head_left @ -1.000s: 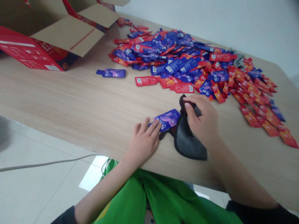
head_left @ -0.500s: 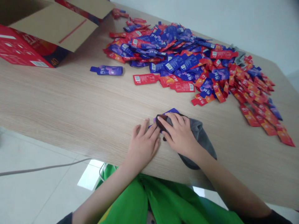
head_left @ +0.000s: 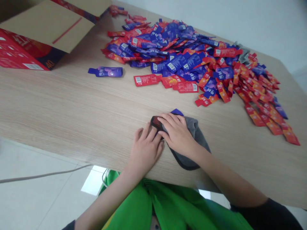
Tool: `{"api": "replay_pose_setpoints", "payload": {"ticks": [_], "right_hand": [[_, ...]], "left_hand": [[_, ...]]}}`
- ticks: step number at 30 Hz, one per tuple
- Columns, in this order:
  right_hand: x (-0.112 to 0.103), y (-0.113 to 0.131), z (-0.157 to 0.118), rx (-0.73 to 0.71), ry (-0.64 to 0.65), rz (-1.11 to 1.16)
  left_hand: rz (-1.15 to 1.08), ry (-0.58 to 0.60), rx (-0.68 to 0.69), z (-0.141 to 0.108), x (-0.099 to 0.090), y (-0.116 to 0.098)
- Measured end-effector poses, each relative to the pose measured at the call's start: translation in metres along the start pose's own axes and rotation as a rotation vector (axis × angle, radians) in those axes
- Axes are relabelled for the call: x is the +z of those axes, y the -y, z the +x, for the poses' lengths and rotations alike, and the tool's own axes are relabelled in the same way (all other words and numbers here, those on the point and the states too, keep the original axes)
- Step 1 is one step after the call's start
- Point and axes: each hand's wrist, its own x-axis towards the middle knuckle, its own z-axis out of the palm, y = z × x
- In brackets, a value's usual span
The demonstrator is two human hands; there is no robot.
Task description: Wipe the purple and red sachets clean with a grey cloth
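My right hand (head_left: 177, 136) grips a grey cloth (head_left: 200, 147) with a dark edge, pressing it down on the table over a blue-purple pouch. Only a corner of that pouch (head_left: 177, 111) shows past the cloth; the rest is covered. A folded part of the cloth with a dark reddish patch sticks out left of the right fingertips. My left hand (head_left: 145, 146) lies open on the table, fingers spread, with its fingertips at the cloth's left end. Whether they touch the pouch under the cloth cannot be seen.
A large pile of red and blue pouches (head_left: 177, 60) spreads across the back and right of the table (head_left: 59, 111). One purple pouch (head_left: 105, 72) lies apart on the left. An open red carton (head_left: 26, 52) stands back left. Below, a cable (head_left: 45, 176) crosses in front of the tiled floor.
My right hand has slid the cloth to the left across the pouch, covering more of it, toward my left fingers. My left hand has stayed nearly in place. The view has shifted slightly.
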Motion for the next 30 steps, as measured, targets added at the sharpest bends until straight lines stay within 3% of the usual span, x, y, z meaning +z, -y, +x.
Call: {"api": "replay_pose_setpoints", "payload": {"ticks": [4, 14, 23, 27, 30], "right_hand": [[0.014, 0.000, -0.002, 0.026, 0.021, -0.100], [0.008, -0.020, -0.006, 0.089, -0.030, -0.256], [0.005, -0.060, -0.015, 0.255, -0.102, -0.293], [-0.006, -0.079, -0.013, 0.236, -0.056, -0.191], [-0.018, -0.074, -0.006, 0.185, -0.138, -0.090]], "left_hand": [[-0.014, 0.009, 0.001, 0.000, -0.001, 0.000], [-0.015, -0.001, -0.007, -0.001, 0.002, 0.001], [-0.009, 0.001, -0.005, -0.001, 0.002, 0.001], [0.015, -0.015, 0.006, -0.002, 0.003, 0.002], [0.026, -0.028, 0.022, -0.003, 0.004, 0.002]]}}
